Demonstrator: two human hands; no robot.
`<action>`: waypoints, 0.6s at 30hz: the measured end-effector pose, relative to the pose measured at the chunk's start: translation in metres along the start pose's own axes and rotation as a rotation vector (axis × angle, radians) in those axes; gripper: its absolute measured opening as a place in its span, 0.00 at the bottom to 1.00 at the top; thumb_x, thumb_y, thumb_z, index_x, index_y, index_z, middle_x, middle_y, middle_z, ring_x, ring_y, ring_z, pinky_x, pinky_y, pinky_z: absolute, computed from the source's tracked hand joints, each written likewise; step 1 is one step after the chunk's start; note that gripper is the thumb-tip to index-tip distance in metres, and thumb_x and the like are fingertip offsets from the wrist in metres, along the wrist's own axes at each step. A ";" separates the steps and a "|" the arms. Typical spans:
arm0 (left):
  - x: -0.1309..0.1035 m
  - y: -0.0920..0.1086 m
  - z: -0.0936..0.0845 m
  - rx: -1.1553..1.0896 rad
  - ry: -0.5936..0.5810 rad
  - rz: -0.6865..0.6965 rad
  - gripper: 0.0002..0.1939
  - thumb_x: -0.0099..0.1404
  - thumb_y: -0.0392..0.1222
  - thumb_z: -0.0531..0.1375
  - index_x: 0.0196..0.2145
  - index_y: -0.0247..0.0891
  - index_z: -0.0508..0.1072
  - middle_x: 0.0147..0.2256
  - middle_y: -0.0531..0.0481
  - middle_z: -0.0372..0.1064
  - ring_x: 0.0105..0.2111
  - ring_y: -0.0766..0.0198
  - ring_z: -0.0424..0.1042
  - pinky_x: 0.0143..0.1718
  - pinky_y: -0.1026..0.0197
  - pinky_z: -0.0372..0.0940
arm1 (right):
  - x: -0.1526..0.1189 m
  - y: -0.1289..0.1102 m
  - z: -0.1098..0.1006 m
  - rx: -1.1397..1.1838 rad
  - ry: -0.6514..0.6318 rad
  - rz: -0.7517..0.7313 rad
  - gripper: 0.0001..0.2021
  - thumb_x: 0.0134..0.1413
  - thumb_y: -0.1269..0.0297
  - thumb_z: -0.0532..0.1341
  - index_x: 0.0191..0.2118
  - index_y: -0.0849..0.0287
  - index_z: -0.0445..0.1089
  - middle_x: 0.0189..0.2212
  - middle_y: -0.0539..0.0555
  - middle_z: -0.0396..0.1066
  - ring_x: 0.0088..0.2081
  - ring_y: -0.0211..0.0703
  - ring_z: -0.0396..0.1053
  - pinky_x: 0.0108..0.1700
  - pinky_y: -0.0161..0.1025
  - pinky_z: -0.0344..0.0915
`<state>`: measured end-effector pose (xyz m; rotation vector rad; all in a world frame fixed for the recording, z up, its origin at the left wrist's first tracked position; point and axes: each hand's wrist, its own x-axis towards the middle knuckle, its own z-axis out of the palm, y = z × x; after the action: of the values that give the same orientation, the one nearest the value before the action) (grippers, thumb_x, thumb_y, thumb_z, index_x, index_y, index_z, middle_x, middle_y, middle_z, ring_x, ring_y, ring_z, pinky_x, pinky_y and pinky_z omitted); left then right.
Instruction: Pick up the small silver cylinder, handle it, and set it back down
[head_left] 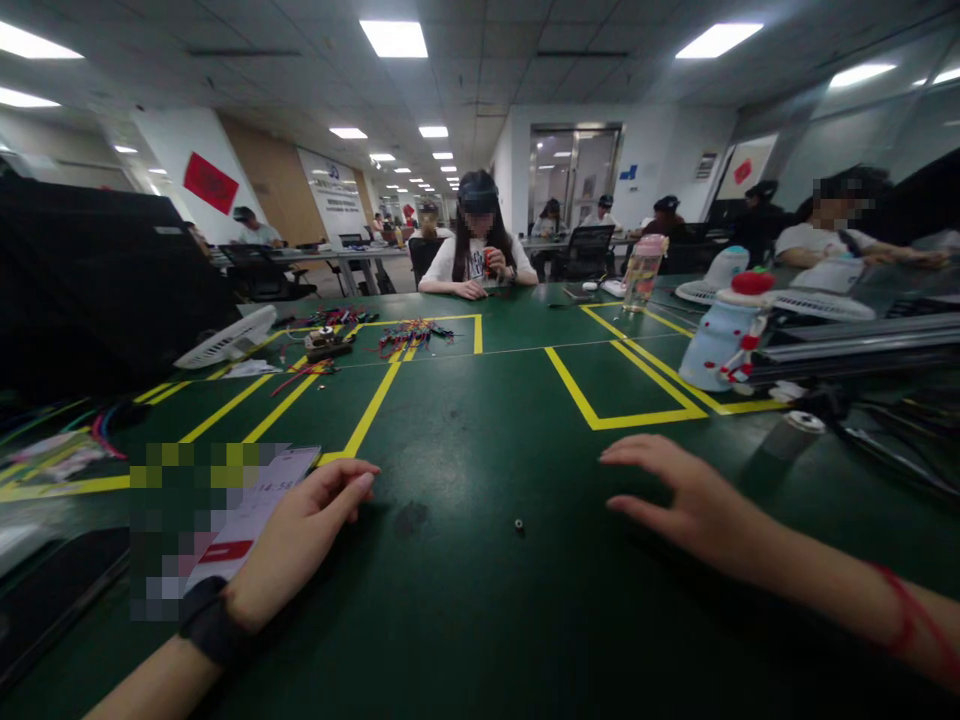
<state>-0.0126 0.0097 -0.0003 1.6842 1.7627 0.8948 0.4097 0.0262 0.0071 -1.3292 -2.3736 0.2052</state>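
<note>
- Nearest me at 10 o'clock, with a dark band [211, 622] round the wrist, my left grip [335, 497] is narrow: the thumb lies close to the curled fingers, and I cannot tell whether anything is inside.
- At 2 o'clock, above a red cord [906, 605] on the wrist, my right grip [637, 485] is wide, thumb and fingers well parted.
- A small metal piece [519, 525] sits on the green surface [465, 620] at 12 o'clock, between my two hands and apart from both.
- A partly pixelated sheet [255, 508] lies at 10 o'clock, just beside my left hand.
- A grey can [793, 437] stands at 2 o'clock.
- Yellow tape [651, 421] marks a box at 1 o'clock.
- Beyond it, a pale blue bottle [705, 345] stands upright.
- Coloured wires [412, 340] lie tangled at 11 o'clock.
- Farther off at 12 o'clock, a person [457, 262] sits across from me.
</note>
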 end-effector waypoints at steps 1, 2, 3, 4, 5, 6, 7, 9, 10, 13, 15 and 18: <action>0.000 -0.001 0.000 0.010 -0.002 -0.001 0.19 0.65 0.57 0.54 0.45 0.42 0.69 0.31 0.54 0.68 0.29 0.61 0.66 0.33 0.59 0.61 | 0.010 -0.024 0.014 0.105 -0.068 -0.040 0.22 0.55 0.48 0.58 0.53 0.51 0.66 0.52 0.53 0.64 0.52 0.41 0.62 0.54 0.42 0.61; 0.000 -0.002 0.000 0.017 -0.005 -0.002 0.19 0.65 0.57 0.54 0.45 0.42 0.69 0.32 0.53 0.69 0.29 0.61 0.66 0.33 0.59 0.61 | 0.020 -0.045 0.026 0.171 -0.108 -0.067 0.23 0.54 0.48 0.60 0.54 0.51 0.66 0.51 0.53 0.64 0.51 0.41 0.62 0.53 0.42 0.61; 0.000 -0.003 0.000 0.019 -0.009 -0.004 0.19 0.65 0.57 0.54 0.46 0.42 0.69 0.33 0.53 0.69 0.30 0.61 0.67 0.33 0.59 0.61 | 0.028 -0.062 0.037 0.215 -0.128 -0.087 0.22 0.53 0.49 0.61 0.52 0.50 0.68 0.50 0.53 0.65 0.50 0.41 0.62 0.53 0.42 0.61; -0.001 -0.004 -0.001 0.020 -0.011 -0.006 0.19 0.65 0.57 0.54 0.46 0.42 0.69 0.33 0.53 0.69 0.30 0.61 0.67 0.34 0.58 0.61 | 0.034 -0.074 0.045 0.245 -0.136 -0.101 0.18 0.54 0.50 0.61 0.49 0.50 0.71 0.47 0.52 0.67 0.49 0.41 0.62 0.51 0.42 0.61; -0.001 -0.004 -0.001 0.020 -0.014 -0.008 0.19 0.65 0.57 0.54 0.46 0.42 0.69 0.33 0.53 0.69 0.30 0.61 0.67 0.34 0.58 0.61 | 0.038 -0.081 0.049 0.268 -0.141 -0.108 0.15 0.55 0.53 0.60 0.45 0.51 0.73 0.45 0.52 0.68 0.47 0.40 0.63 0.50 0.41 0.61; -0.001 -0.004 -0.001 0.019 -0.017 -0.008 0.19 0.65 0.57 0.54 0.46 0.42 0.68 0.34 0.52 0.69 0.30 0.61 0.67 0.34 0.58 0.61 | 0.040 -0.083 0.049 0.290 -0.142 -0.106 0.11 0.57 0.55 0.59 0.42 0.52 0.74 0.42 0.52 0.69 0.45 0.39 0.63 0.49 0.41 0.61; -0.002 -0.003 -0.001 0.019 -0.020 -0.006 0.19 0.65 0.57 0.54 0.46 0.42 0.68 0.34 0.52 0.69 0.30 0.61 0.67 0.34 0.58 0.61 | 0.041 -0.079 0.045 0.309 -0.132 -0.092 0.10 0.59 0.57 0.57 0.39 0.53 0.74 0.40 0.51 0.69 0.44 0.38 0.64 0.48 0.39 0.61; -0.001 -0.002 -0.001 0.019 -0.025 0.000 0.19 0.65 0.57 0.54 0.46 0.42 0.69 0.34 0.52 0.69 0.30 0.61 0.67 0.34 0.58 0.61 | 0.037 -0.059 0.026 0.304 -0.055 -0.020 0.11 0.60 0.57 0.56 0.39 0.54 0.73 0.40 0.51 0.70 0.43 0.37 0.65 0.46 0.38 0.62; -0.001 -0.001 0.000 0.019 -0.024 0.000 0.19 0.65 0.57 0.54 0.46 0.42 0.69 0.33 0.53 0.69 0.30 0.61 0.67 0.34 0.58 0.61 | 0.032 -0.043 0.012 0.267 0.012 0.041 0.12 0.60 0.56 0.56 0.41 0.55 0.72 0.40 0.52 0.70 0.43 0.38 0.66 0.46 0.38 0.62; 0.000 0.001 0.001 0.010 -0.003 -0.017 0.19 0.64 0.57 0.54 0.45 0.42 0.69 0.31 0.53 0.68 0.29 0.61 0.66 0.32 0.59 0.61 | 0.007 0.015 -0.039 0.021 0.243 0.314 0.15 0.59 0.53 0.55 0.43 0.56 0.72 0.42 0.55 0.70 0.42 0.40 0.66 0.45 0.40 0.61; 0.000 0.003 0.002 0.006 0.006 -0.028 0.19 0.64 0.58 0.54 0.44 0.42 0.70 0.29 0.54 0.66 0.28 0.61 0.66 0.31 0.60 0.60 | -0.015 0.054 -0.069 -0.187 0.311 0.521 0.17 0.60 0.54 0.53 0.45 0.58 0.71 0.45 0.58 0.69 0.44 0.42 0.66 0.44 0.41 0.60; -0.001 0.003 0.002 -0.004 -0.001 -0.022 0.19 0.63 0.58 0.55 0.43 0.42 0.70 0.29 0.54 0.66 0.28 0.62 0.66 0.30 0.60 0.60 | -0.048 0.098 -0.094 -0.343 0.260 0.764 0.22 0.60 0.50 0.51 0.49 0.60 0.70 0.47 0.63 0.68 0.45 0.45 0.65 0.42 0.43 0.59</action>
<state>-0.0090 0.0091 0.0002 1.6587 1.7746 0.8872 0.5479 0.0317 0.0469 -2.2240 -1.6361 -0.1666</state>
